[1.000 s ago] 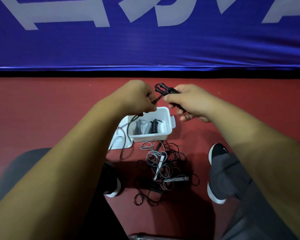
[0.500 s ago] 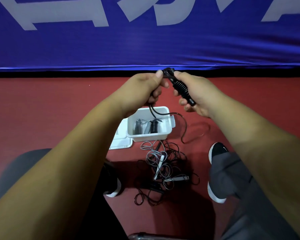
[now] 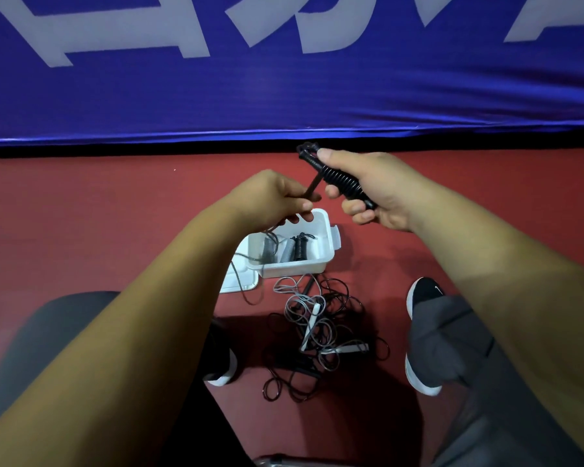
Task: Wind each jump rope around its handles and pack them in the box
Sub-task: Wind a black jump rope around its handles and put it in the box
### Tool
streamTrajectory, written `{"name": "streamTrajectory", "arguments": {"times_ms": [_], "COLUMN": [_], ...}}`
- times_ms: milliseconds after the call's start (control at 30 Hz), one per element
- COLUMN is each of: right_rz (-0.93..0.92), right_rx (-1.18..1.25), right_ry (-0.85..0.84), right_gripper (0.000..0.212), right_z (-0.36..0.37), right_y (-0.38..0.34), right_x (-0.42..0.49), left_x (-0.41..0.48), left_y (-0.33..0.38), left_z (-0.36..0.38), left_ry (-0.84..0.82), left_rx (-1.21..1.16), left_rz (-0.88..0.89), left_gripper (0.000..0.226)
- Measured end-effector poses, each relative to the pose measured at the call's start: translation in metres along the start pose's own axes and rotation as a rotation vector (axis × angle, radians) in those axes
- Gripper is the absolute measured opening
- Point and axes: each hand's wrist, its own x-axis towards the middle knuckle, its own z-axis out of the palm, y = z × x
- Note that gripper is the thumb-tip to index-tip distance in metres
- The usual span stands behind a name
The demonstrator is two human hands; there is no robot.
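My right hand (image 3: 378, 187) grips the handles of a black jump rope (image 3: 339, 180), its cord coiled tightly round them. My left hand (image 3: 273, 200) pinches the loose end of that black cord just left of the bundle. Below the hands, a white box (image 3: 321, 261) on the red floor holds a grey wound rope (image 3: 287, 249) and a black wound rope (image 3: 299, 246). In front of the box lies a tangled pile of grey and black ropes (image 3: 321, 328) with white handles.
The white box lid (image 3: 240, 281) lies flat at the box's left. My two black shoes with white soles (image 3: 422, 332) flank the pile. A blue padded banner (image 3: 284, 69) closes the far side of the red floor.
My left hand has dropped down and left from the bundle's top, drawing the cord end with it. The loose loop that hung over the box is gone, wound onto the handles.
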Motion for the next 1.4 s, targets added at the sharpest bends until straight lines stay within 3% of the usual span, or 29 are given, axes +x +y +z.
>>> {"name": "streamTrajectory", "arguments": {"times_ms": [267,433,533,600,733,900,1033,1100,1200,1300,1400], "right_rz": [0.027,0.108,0.196,0.241,0.194,0.167,0.104,0.066,0.02,0.008,0.013], "right_rx": [-0.016,-0.071,-0.221,-0.319,-0.482,-0.683,-0.696,-0.642,-0.518,-0.435,-0.383], "right_ry": [-0.104,-0.345,-0.481,-0.527,-0.443,-0.209,-0.009,0.055,0.082,0.088,0.098], "right_gripper": [0.038,0.039,0.046,0.033,0.018,0.023,0.023,0.023,0.028,0.032,0.033], "right_z": [0.006,0.003,0.001,0.002,-0.001,-0.01,-0.014,-0.012,-0.006,-0.002,0.0], "right_y": [0.001,-0.001,-0.001,0.001,0.006,0.009,0.017,0.019,0.017,0.015,0.015], "right_x": [-0.01,-0.015,-0.018,-0.02,-0.013,-0.001,0.009,0.012,0.011,0.01,0.01], "left_x": [0.007,0.005,0.005,0.005,0.002,-0.001,-0.003,-0.002,0.001,0.004,0.004], "left_y": [0.004,0.004,0.002,0.005,0.013,0.019,0.02,0.019,0.015,0.008,0.006], "left_z": [0.009,0.0,-0.005,-0.006,-0.009,-0.011,-0.009,-0.007,-0.002,0.002,0.006], "left_ry": [0.05,0.095,0.093,0.089,0.166,0.207,0.103,0.091,0.154,0.22,0.231], "left_rx": [-0.102,-0.274,-0.4,-0.432,-0.371,0.241,0.509,0.533,0.507,0.506,0.34], "left_rz": [-0.08,-0.075,-0.043,-0.005,0.075,0.234,0.266,0.219,0.115,0.027,-0.057], "left_gripper": [0.013,0.02,0.023,0.026,0.024,0.014,0.014,0.007,0.017,0.013,0.016]}}
